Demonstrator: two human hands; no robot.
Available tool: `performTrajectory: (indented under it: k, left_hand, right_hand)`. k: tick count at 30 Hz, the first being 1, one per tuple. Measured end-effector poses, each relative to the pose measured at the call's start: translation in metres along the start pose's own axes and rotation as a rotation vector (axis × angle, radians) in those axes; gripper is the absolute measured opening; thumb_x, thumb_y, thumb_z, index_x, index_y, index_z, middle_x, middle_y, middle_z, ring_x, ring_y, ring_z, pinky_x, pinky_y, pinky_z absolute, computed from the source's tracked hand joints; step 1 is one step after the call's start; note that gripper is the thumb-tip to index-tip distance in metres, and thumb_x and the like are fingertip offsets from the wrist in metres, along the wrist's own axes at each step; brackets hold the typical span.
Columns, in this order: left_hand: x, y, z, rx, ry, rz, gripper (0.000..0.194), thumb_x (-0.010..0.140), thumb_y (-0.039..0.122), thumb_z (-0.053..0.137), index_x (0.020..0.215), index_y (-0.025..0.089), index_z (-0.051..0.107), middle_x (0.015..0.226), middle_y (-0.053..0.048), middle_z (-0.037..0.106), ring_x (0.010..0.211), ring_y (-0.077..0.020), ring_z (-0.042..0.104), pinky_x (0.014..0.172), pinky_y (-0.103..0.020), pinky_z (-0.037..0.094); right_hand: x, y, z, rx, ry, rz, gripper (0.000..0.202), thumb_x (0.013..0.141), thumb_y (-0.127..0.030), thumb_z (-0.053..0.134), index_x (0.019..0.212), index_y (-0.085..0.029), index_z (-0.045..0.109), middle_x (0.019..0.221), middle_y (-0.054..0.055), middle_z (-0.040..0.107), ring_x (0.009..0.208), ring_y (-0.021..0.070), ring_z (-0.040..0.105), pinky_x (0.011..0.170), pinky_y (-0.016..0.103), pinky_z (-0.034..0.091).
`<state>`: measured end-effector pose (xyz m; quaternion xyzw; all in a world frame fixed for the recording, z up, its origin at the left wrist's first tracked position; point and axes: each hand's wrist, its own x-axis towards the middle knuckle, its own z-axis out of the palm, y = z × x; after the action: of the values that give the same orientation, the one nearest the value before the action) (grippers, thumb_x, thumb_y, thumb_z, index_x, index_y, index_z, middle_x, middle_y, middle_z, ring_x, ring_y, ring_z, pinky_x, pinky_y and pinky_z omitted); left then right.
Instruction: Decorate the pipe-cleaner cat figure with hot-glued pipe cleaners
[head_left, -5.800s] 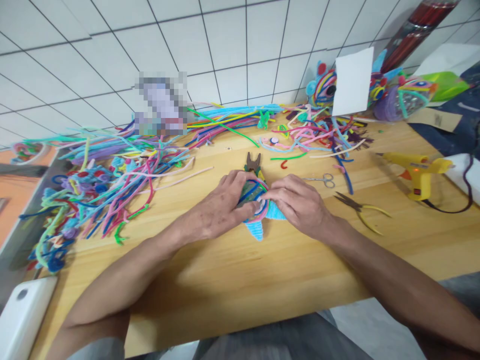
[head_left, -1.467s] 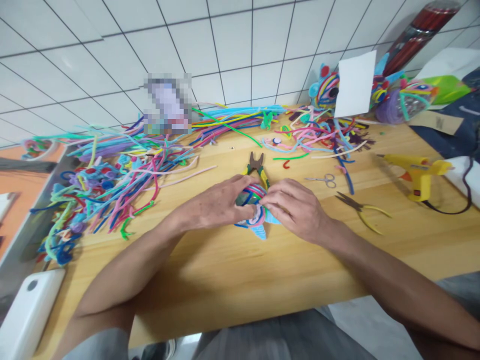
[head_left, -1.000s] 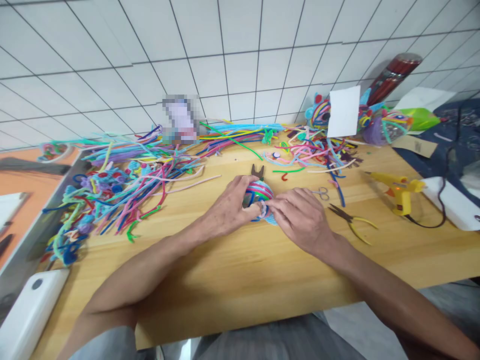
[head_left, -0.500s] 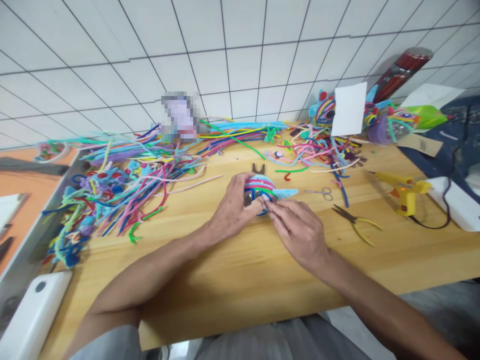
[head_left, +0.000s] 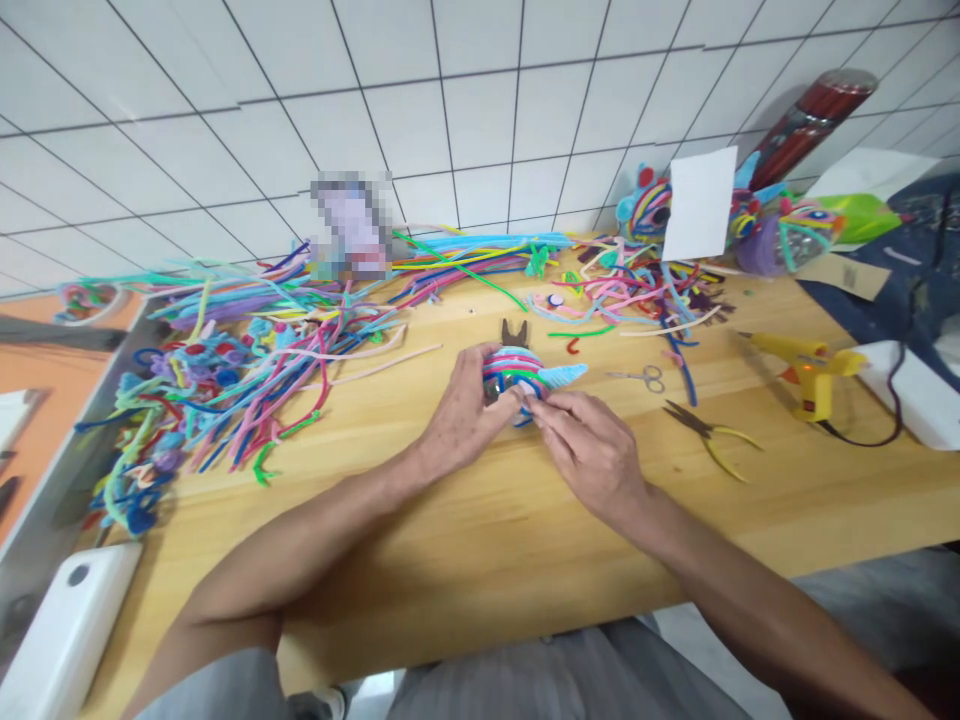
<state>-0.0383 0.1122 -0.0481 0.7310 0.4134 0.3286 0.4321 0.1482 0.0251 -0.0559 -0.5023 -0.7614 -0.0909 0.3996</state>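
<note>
My left hand is wrapped round a pipe-cleaner fish craft. The craft has pink, white, green and blue stripes over a clear body, and a light blue fin juts out to the right. At its near right edge, the fingertips of my right hand are pinched together against the blue loop; what lies between them is too small to make out. Just behind the craft, the dark jaws of a pair of pliers show, their handles hidden. Small scissors lie to the right.
Yellow-handled pliers and a yellow glue gun lie at the right. Loose pipe cleaners are heaped along the left and back. Finished crafts stand behind a white card. A white device sits front left.
The view has shifted slightly. Both hands stay at the craft, the right one still pinching at its edge, with little visible movement.
</note>
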Motion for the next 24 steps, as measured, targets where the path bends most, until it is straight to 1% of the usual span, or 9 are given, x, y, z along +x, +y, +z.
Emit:
performTrajectory:
  k: [4, 8, 15, 19, 24]
  left_hand:
    - [0.0011, -0.0014, 0.0001, -0.035, -0.017, -0.046, 0.055, 0.095, 0.045, 0.069, 0.139, 0.02, 0.046, 0.14, -0.017, 0.059, 0.13, -0.0332, 0.06, 0.108, -0.053, 0.054]
    - [0.0021, -0.0021, -0.0004, -0.055, -0.021, -0.061, 0.055, 0.094, 0.047, 0.07, 0.136, 0.02, 0.047, 0.138, -0.016, 0.059, 0.134, -0.0345, 0.057, 0.112, -0.057, 0.051]
    - [0.0018, -0.0037, -0.0003, -0.094, -0.032, -0.06, 0.053, 0.097, 0.051, 0.068, 0.134, 0.021, 0.046, 0.14, -0.016, 0.059, 0.136, -0.034, 0.056, 0.114, -0.057, 0.049]
    - [0.0014, -0.0028, -0.0007, -0.084, -0.04, -0.069, 0.053, 0.098, 0.052, 0.066, 0.135, 0.021, 0.045, 0.142, -0.017, 0.057, 0.137, -0.034, 0.055, 0.112, -0.056, 0.051]
    - [0.001, -0.0004, -0.0021, -0.06, -0.055, -0.061, 0.053, 0.099, 0.053, 0.064, 0.135, 0.02, 0.045, 0.142, -0.018, 0.057, 0.137, -0.0345, 0.055, 0.112, -0.057, 0.05]
  right_hand:
    - [-0.0019, 0.0027, 0.003, 0.03, 0.014, 0.005, 0.023, 0.105, -0.01, 0.065, 0.12, -0.02, 0.078, 0.101, 0.008, 0.08, 0.091, 0.0195, 0.078, 0.083, 0.032, 0.065]
    - [-0.0039, 0.0065, 0.0044, 0.045, 0.027, -0.009, 0.021, 0.103, -0.009, 0.066, 0.118, -0.018, 0.079, 0.098, 0.008, 0.08, 0.087, 0.0198, 0.077, 0.08, 0.033, 0.064]
    - [-0.0051, 0.0068, 0.004, 0.067, 0.004, -0.021, 0.025, 0.103, -0.008, 0.065, 0.122, -0.019, 0.078, 0.101, 0.008, 0.081, 0.092, 0.0203, 0.078, 0.085, 0.034, 0.064]
    - [-0.0054, 0.0044, 0.0045, 0.089, 0.005, -0.004, 0.025, 0.103, -0.008, 0.065, 0.122, -0.02, 0.076, 0.102, 0.008, 0.081, 0.094, 0.0205, 0.078, 0.086, 0.034, 0.066]
    - [-0.005, 0.0049, 0.0071, 0.079, 0.025, 0.025, 0.025, 0.102, -0.009, 0.067, 0.124, -0.019, 0.073, 0.106, 0.01, 0.081, 0.097, 0.0239, 0.079, 0.088, 0.038, 0.066]
